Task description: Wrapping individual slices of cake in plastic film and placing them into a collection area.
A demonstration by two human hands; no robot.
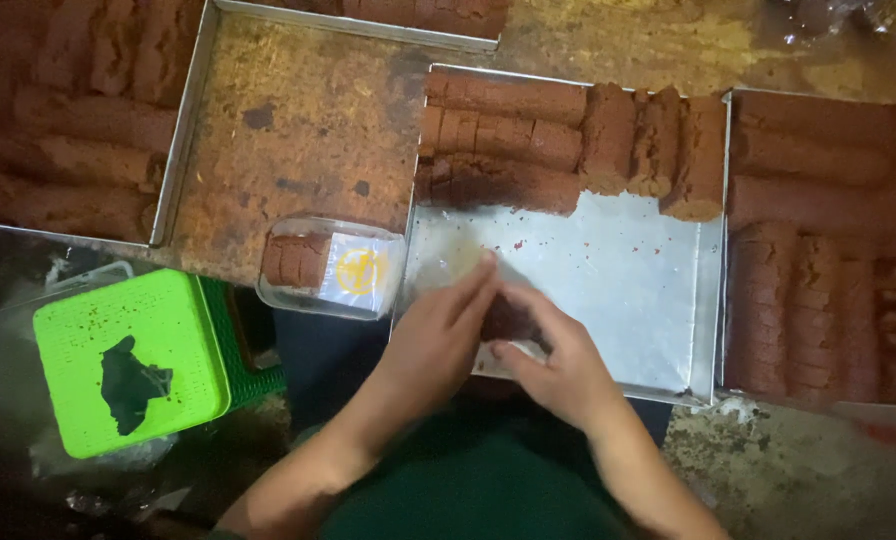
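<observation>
Both hands meet over the near edge of the metal tray [618, 290], the left hand [446, 335] and right hand [558, 365] together grasping a dark brown cake piece [508, 322] in clear wrap. More brown cake rows [568, 140] fill the tray's far side. A clear plastic box [330, 267] holding cake sits just left of the tray, near a green stool [133, 355].

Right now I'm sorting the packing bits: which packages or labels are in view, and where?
Clear plastic box: left of the steel tray, rectangular, brown slices inside.
Label: on that box, white with a yellow round mark.
Clear wrapper: under the left hand, thin, see-through.
</observation>
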